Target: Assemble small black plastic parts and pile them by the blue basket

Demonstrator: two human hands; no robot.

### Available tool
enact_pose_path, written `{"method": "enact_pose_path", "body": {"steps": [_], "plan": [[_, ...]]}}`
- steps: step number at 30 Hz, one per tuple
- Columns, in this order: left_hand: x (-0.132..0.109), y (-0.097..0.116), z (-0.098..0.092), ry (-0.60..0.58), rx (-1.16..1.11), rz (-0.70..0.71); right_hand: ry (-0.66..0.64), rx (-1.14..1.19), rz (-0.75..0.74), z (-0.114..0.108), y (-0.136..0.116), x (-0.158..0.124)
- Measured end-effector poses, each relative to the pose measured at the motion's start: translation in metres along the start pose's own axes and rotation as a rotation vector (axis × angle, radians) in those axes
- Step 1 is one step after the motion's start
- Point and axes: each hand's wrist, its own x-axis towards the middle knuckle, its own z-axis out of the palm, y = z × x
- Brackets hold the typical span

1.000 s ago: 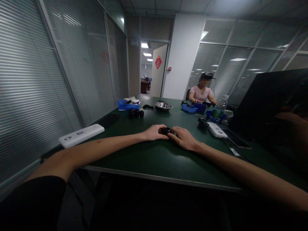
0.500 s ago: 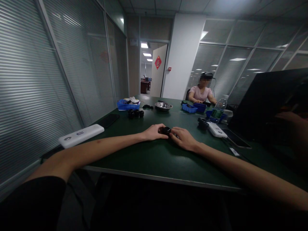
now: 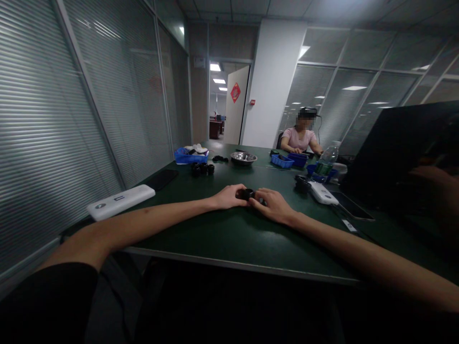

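A small black round part point(image 3: 248, 194), glossy and ring-like on top, is held low over the green table point(image 3: 215, 239); whether it rests on the surface I cannot tell. My left hand point(image 3: 231, 197) curls round its left side, thumb in front and fingers behind. From the right, my right hand point(image 3: 274, 205) closes on the part with thumb and bent fingers. A dark gleam shows between that thumb and the fingers, too small to name. Beyond my left hand stand several similar black round parts point(image 3: 203, 168).
Behind are a metal bowl point(image 3: 244, 159), a blue basket point(image 3: 191, 156) with mixed items and another blue basket point(image 3: 281, 161). On the right stand a plastic bottle point(image 3: 326, 160), a white power bank point(image 3: 323, 193) and a phone point(image 3: 352, 206). A co-worker point(image 3: 301, 138) sits across.
My right thumb has shifted slightly left along the black round part, and the right fingers have bent more. My left hand stays in place.
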Motion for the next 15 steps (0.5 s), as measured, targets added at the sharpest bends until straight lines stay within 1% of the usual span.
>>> {"method": "enact_pose_path", "body": {"steps": [9,15], "plan": [[-0.003,0.007,-0.001,-0.026,-0.018,0.009,0.042,0.009,0.073,0.0,-0.001,0.001],[-0.003,0.01,-0.002,-0.046,0.012,0.01,0.129,0.053,0.112,0.005,0.005,0.0]]}}
